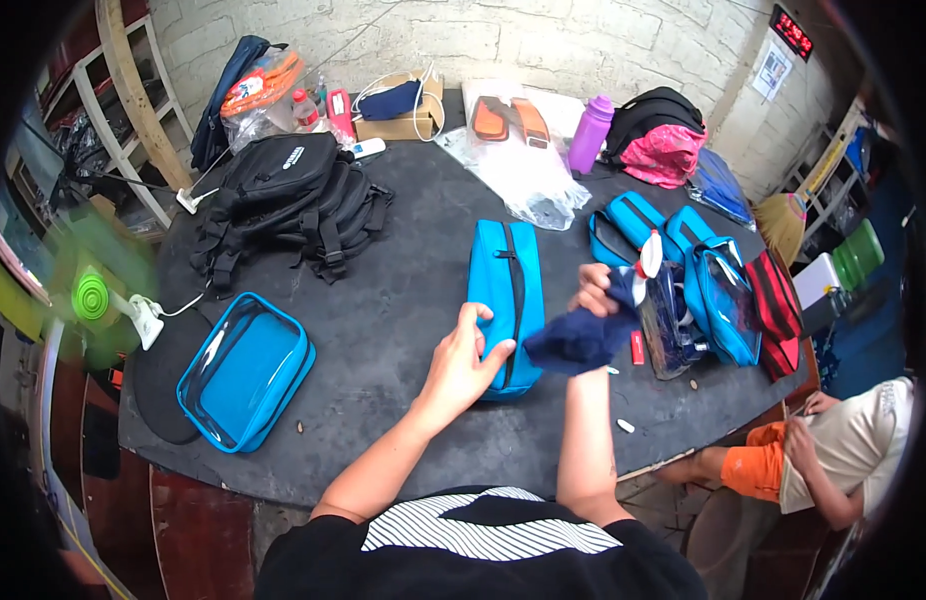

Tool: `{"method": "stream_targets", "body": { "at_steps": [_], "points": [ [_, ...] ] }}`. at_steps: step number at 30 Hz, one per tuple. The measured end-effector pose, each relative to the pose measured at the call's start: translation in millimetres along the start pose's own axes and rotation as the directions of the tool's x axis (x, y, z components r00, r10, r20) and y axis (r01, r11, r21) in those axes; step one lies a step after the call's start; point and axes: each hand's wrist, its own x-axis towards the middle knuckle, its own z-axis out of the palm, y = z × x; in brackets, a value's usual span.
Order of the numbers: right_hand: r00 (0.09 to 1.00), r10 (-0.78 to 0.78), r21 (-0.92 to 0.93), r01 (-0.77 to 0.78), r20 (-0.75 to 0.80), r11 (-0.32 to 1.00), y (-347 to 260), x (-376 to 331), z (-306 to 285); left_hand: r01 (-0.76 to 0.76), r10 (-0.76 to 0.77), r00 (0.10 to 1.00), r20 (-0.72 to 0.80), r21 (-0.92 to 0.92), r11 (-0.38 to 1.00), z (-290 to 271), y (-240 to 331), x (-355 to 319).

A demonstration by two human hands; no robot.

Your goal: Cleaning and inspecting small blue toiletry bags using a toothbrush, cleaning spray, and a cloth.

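Observation:
My left hand [461,358] grips the near end of a bright blue pouch [490,285], thumb on top and fingers along its left side. A closed black zipper [518,290] runs down the pouch's length. Just right of it, my right hand [593,292] is closed on a dark navy cloth [581,338], which hangs down blurred and reaches over the pouch's right edge. A white and red spray nozzle [649,256] shows right beside that hand; whether the hand touches it, I cannot tell. To the left lies a blue pouch with a clear window [253,372].
Several blue pouches [718,290] and a red-and-black pouch [775,315] crowd the table's right side. Behind stand a black backpack [293,200], a purple bottle [590,135] and plastic-wrapped sandals [513,120]. A green fan [93,295] is at left; another person [833,450] sits lower right.

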Motion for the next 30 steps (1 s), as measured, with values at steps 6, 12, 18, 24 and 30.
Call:
{"method": "stream_targets", "body": {
  "at_steps": [6, 12, 18, 24, 30],
  "points": [
    [0.996, -0.087, -0.519, 0.076, 0.002, 0.852, -44.9, -31.4, -8.0, -0.177, 0.213, 0.974, -0.081, 0.318, 0.931, -51.4, -3.8, 19.8],
    [0.940, -0.333, -0.723, 0.181, -0.072, 0.667, -46.9, -46.1, -38.9, -0.271, 0.415, 0.856, -0.307, 0.416, 0.868, -52.5, 1.6, 18.2],
    [0.564, -0.792, -0.972, 0.137, 0.235, -0.191, 53.3, -17.9, 15.7, -0.021, 0.024, 0.999, -0.032, 0.094, 0.995, -44.8, 6.1, 18.7],
    [0.828, 0.163, -0.400, 0.420, 0.536, -0.815, 116.5, -19.2, 5.8, 0.323, -0.213, 0.942, 0.258, -0.532, 0.783, -51.8, -10.7, 40.8],
    [0.808, 0.219, -0.461, 0.510, 0.548, -0.726, 120.5, -16.7, -5.0, 0.210, -0.185, 0.978, 0.100, -0.449, 0.868, -45.6, -23.9, 47.4]
  ]
}}
